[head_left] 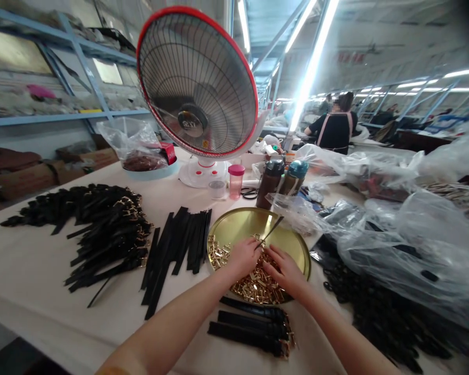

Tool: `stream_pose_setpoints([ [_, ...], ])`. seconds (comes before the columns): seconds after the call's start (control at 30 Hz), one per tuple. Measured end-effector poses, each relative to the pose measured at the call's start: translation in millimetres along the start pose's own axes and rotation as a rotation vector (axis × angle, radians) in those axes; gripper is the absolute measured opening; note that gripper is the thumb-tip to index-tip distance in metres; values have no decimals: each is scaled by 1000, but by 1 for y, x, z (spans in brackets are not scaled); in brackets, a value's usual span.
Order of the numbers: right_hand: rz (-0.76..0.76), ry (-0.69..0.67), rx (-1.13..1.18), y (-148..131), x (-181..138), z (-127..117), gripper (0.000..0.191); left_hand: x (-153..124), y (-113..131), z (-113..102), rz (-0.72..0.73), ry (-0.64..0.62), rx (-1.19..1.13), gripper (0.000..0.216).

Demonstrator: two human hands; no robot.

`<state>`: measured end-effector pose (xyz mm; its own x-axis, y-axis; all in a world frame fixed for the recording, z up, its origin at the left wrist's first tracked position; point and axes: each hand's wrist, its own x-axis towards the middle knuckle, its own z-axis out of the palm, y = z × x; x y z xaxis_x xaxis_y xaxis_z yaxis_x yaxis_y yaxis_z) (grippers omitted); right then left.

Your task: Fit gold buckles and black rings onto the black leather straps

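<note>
Pale table, long, crowded. Dish heater with a red rim stands at the back. Clear plastic bags are heaped along the right side. On the left lies a strap pile (black, buckles fitted), with plain black strips fanned beside it.

Round brass tray sits centre, just ahead of the person. Both hands are in it, over the gold buckles heaped at its near side. Left hand is curled, fingertips pinching a thin dark strip that slants up over the tray. Right hand lies knuckles-up on the buckles; whether it grips one, cannot tell.
</note>
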<state>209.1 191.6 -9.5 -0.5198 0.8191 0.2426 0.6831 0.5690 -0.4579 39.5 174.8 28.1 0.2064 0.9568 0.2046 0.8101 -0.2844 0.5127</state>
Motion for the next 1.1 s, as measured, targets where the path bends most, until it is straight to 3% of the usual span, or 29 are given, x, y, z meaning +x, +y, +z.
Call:
stream_pose_setpoints([
  [0.13,-32,14,-31,-17,-19,-6,49,-14,19,-2,105,-10,-10,36],
  [0.23,-87,-30,-46,-26,-28,-16,50,-24,14,-11,133,-1,-4,36],
  [0.37,-118,-32,-47,-23,-19,-26,48,-29,-24,-30,8,79,75,38],
  [0.47,-39,-6,-44,-15,6,-26,50,-27,-57,-41,-125,133,170,35],
  [0.57,13,-51,-62,-10,40,-19,51,-26,-72,-41,-189,132,235,31],
  [0.7,19,-117,-73,-11,75,-2,51,-29,-61,-25,-236,120,257,30],
  [0.8,-27,-153,-47,-16,80,8,45,-31,-44,-12,-254,102,212,31],
  [0.93,-107,-183,-27,-28,62,6,38,-28,-24,-4,-262,97,95,33],
  [1.1,-165,-168,-16,-45,29,-15,34,-29,-1,-4,-194,76,-97,33],
])
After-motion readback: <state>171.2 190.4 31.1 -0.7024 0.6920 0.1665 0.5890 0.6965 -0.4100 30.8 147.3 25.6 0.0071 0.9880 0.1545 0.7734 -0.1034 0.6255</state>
